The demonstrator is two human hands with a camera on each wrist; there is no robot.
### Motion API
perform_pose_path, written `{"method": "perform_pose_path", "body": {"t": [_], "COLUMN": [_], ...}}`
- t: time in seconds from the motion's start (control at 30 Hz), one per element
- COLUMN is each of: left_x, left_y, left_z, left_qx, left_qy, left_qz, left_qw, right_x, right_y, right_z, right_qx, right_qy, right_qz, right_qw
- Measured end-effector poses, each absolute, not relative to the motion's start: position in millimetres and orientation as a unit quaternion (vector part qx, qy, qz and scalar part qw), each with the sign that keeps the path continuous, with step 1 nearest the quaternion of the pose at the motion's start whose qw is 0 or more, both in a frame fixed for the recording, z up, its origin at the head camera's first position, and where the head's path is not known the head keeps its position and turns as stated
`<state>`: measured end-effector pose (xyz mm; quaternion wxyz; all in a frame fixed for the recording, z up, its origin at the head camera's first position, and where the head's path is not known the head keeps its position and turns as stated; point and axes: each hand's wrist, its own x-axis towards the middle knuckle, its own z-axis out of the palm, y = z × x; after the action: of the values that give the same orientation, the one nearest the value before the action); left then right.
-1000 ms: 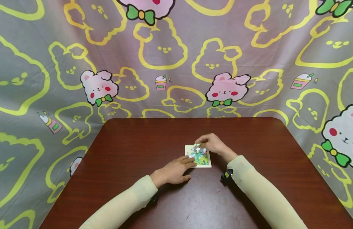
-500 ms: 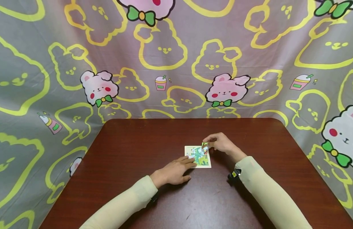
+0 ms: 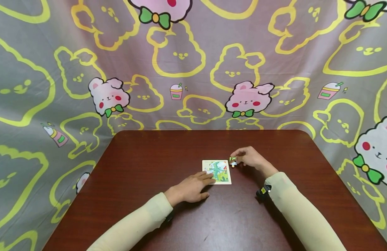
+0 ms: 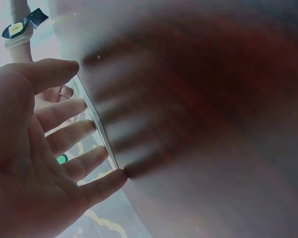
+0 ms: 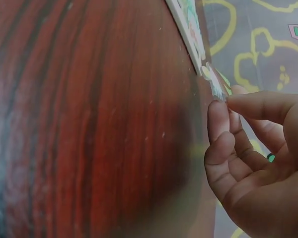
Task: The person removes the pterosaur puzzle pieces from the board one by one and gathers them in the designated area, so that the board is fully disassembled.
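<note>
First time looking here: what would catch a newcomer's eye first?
Probably the grey cartoon-printed cloth hanging behind the brown table. Next comes the small, bright picture board on the table, with the left hand resting its fingers on the near left part. Just right of the board, the right hand pinches a little colourful piece.

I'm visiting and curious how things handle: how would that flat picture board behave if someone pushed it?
The picture board is probably stiff, since its edge looks straight in the right wrist view. It also looks thin, so it is likely light. Lying flat on the shiny table, it would likely slide rather than roll, unless the left hand on it resists.
</note>
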<state>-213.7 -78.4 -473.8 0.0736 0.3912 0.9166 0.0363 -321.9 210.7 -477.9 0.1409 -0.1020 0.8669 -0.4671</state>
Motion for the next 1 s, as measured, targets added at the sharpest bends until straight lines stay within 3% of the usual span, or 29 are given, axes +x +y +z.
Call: {"method": "perform_pose_path", "body": {"t": [1.0], "left_x": [-213.4], "left_y": [-74.9], "left_z": [-476.0], "left_qx": [0.394], "left_qy": [0.917], "left_qz": [0.025], "left_qw": [0.064], "right_x": [-321.8], "right_y": [213.0], "right_z": [-484.0], "right_qx": [-0.097], "right_qy": [0.884], "right_qz": [-0.440], "right_qw": [0.127]}}
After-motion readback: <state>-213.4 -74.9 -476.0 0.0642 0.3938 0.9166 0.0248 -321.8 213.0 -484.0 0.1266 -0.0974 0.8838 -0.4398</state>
